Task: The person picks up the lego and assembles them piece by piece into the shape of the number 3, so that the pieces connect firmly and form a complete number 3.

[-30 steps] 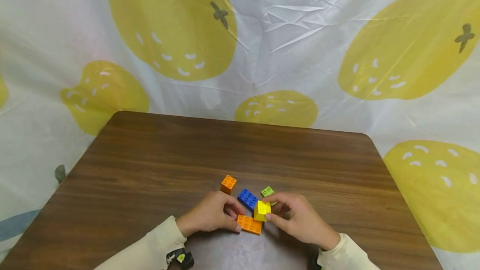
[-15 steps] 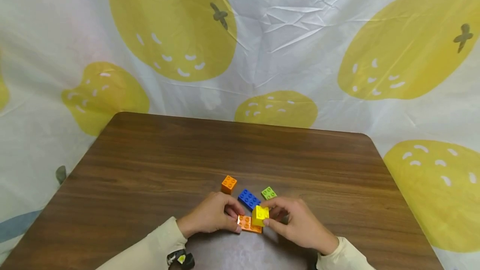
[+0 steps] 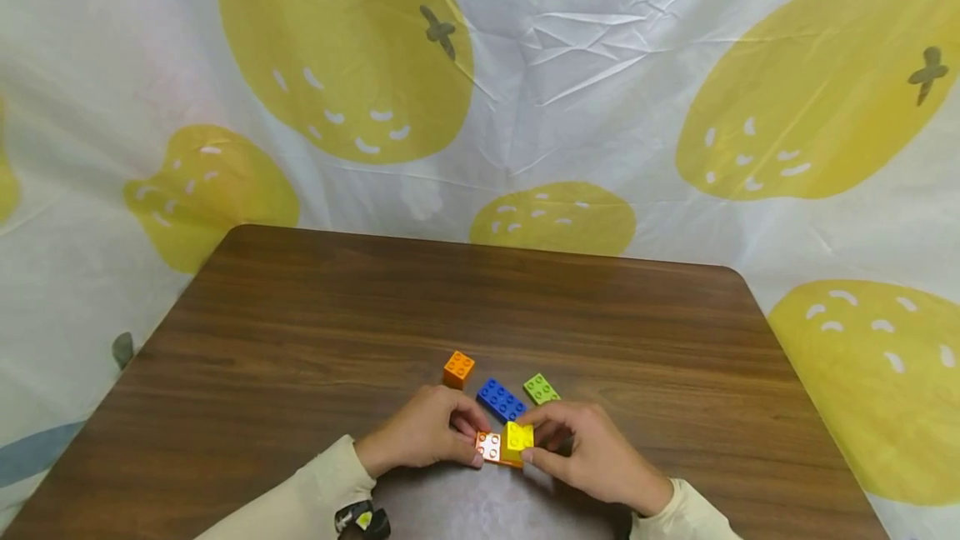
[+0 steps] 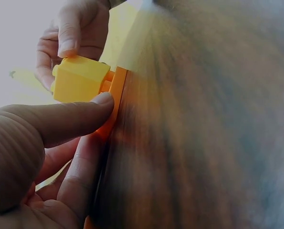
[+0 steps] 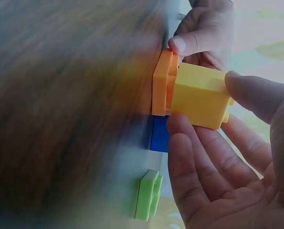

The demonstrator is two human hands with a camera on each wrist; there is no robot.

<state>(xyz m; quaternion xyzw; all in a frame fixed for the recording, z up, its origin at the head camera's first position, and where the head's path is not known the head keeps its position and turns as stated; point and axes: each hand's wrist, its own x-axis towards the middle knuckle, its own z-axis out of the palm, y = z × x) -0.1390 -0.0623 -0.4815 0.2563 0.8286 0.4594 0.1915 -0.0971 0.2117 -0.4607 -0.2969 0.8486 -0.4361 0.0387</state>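
Note:
A flat orange brick (image 3: 489,446) lies on the table, its left end pinched between the thumb and fingers of my left hand (image 3: 429,432). My right hand (image 3: 588,452) grips a yellow brick (image 3: 518,438) by its sides. That yellow brick (image 5: 199,95) sits over the right end of the flat orange brick (image 5: 161,83), right at its studs and slightly tilted in the right wrist view. From the left, the left thumb (image 4: 80,119) presses the orange brick's near edge, with studs showing under the yellow brick (image 4: 80,81).
Behind the hands lie a blue brick (image 3: 501,399), a taller orange brick (image 3: 458,368) and a flat green brick (image 3: 541,388) on the brown wooden table (image 3: 337,298). A white curtain (image 3: 585,90) with yellow fruit prints hangs behind the table.
My right hand has brought the yellow brick down and slightly left onto the flat orange brick's right end. More of the green brick shows now. My left hand stays in place.

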